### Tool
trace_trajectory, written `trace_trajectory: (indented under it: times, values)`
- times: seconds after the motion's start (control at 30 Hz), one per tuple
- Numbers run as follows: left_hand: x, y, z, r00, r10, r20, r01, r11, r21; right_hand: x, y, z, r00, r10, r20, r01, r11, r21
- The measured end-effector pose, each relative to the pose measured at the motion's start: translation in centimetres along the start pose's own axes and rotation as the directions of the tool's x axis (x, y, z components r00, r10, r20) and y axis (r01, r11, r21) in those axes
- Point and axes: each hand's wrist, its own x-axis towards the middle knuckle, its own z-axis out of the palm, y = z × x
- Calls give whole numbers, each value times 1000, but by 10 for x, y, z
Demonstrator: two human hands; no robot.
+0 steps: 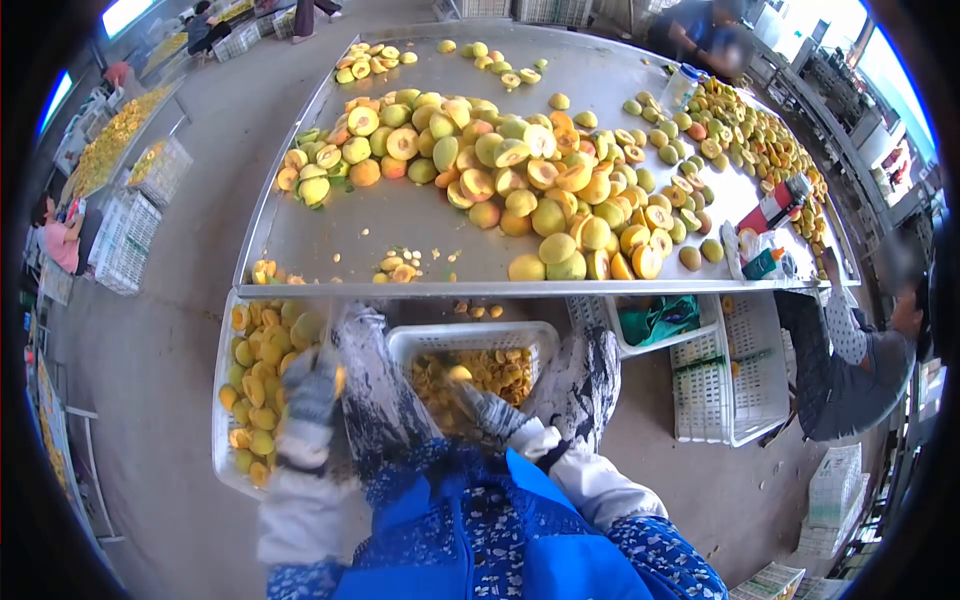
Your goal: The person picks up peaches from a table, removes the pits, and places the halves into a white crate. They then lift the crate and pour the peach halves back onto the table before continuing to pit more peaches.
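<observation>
My left hand, in a grey work glove, hangs blurred over a white crate of halved yellow fruit on my left. It seems closed on a yellow fruit piece, though the blur hides the grip. My gloved right hand holds a small yellow fruit piece over a white basket filled with peelings or pits between my knees. My blue apron covers the bottom of the view.
A large metal table ahead carries heaps of whole and halved yellow-green fruit. Bottles stand at its right corner. A seated person works on the right beside white crates. More crates line the left floor.
</observation>
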Motion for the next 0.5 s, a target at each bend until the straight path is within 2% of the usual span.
trace_trajectory:
  times: [0.03, 0.07, 0.1, 0.13, 0.17, 0.2, 0.23, 0.27, 0.3, 0.33, 0.37, 0.4, 0.43, 0.47, 0.5]
  values:
    - [-19, 25, -21, 993, 73, -98, -5, 826, 564, 9, 21, -20, 999, -22, 28, 29, 964, -263]
    - [-21, 20, -35, 991, 132, -7, -99, 779, 619, 23, 57, -39, 998, -30, 60, 56, 859, -508]
    - [-17, 21, -33, 980, 194, -35, -112, 697, 709, 52, 108, -57, 762, -557, 330, 644, 603, -471]
    - [-12, 37, -29, 965, 258, -54, -117, 602, 790, 36, 85, -49, 732, -527, 432, 674, 464, -575]
    - [-1, 68, -18, 927, 370, -64, -232, 698, 677, 10, 50, -35, 703, -479, 526, 695, 301, -653]
    - [17, 105, -2, 873, 478, -95, -355, 758, 547, 0, 36, -27, 834, -335, 439, 552, 510, -659]
    - [41, 128, 17, 820, 562, -107, -439, 738, 513, 0, 26, -22, 921, -158, 357, 364, 676, -641]
    - [69, 147, 41, 757, 641, -123, -520, 707, 479, 6, 27, -21, 918, -164, 360, 373, 664, -648]
    - [99, 165, 68, 753, 651, -98, -525, 683, 508, 10, 36, -17, 974, -86, 210, 178, 863, -473]
    - [126, 182, 95, 749, 659, -68, -529, 657, 537, 15, 41, -18, 996, 37, 83, -17, 974, -228]
    - [145, 207, 116, 832, 554, 22, -479, 699, 532, 13, 30, -19, 996, 28, 84, -8, 973, -230]
    - [160, 228, 136, 894, 434, 112, -422, 734, 532, 5, 17, -17, 998, 4, 57, 1, 997, -83]
    - [172, 239, 155, 920, 347, 180, -386, 730, 564, 2, 10, -18, 1000, -12, 28, 10, 998, 65]
    - [184, 244, 172, 936, 252, 246, -351, 721, 597, 9, 16, -26, 1000, -15, 26, 13, 998, 64]
    - [186, 239, 185, 935, 286, 210, -354, 726, 590, 18, 27, -33, 999, -47, -17, 49, 984, 172]
